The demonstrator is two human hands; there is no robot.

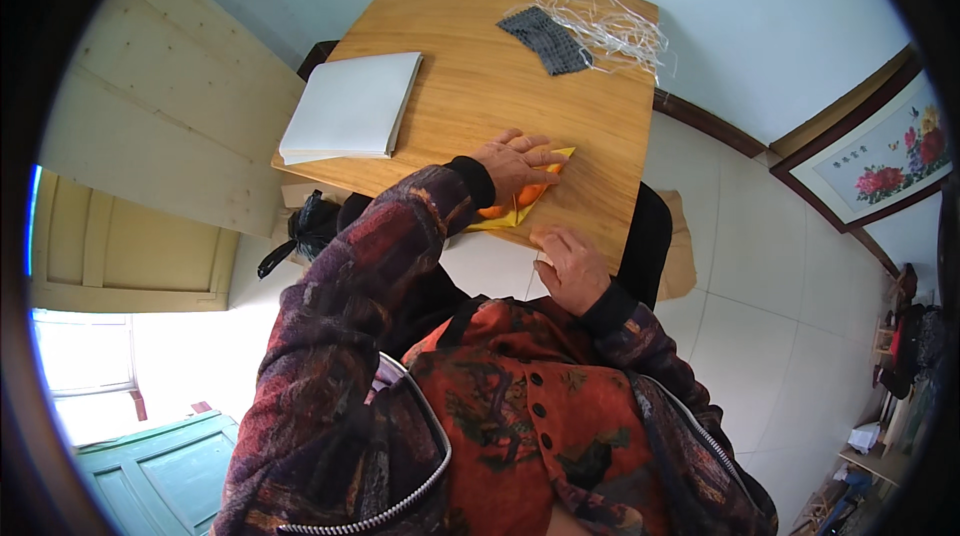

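Observation:
A yellow-and-orange piece that looks like folded paper lies at the near edge of the wooden table, one pointed corner showing to the right. My left hand rests on top of it, fingers stretched out and spread, covering much of its far side. Just to the right and nearer to me, my right hand is at the table's front edge with its fingers curled in. It is apart from most of the yellow piece, and whatever its fingers might hold is hidden.
A stack of white sheets sits on the table's left side. Toward the far right lie a dark grey textured cloth and a tangle of whitish strips. A black plastic bag is left of the table, and brown cardboard is on the right.

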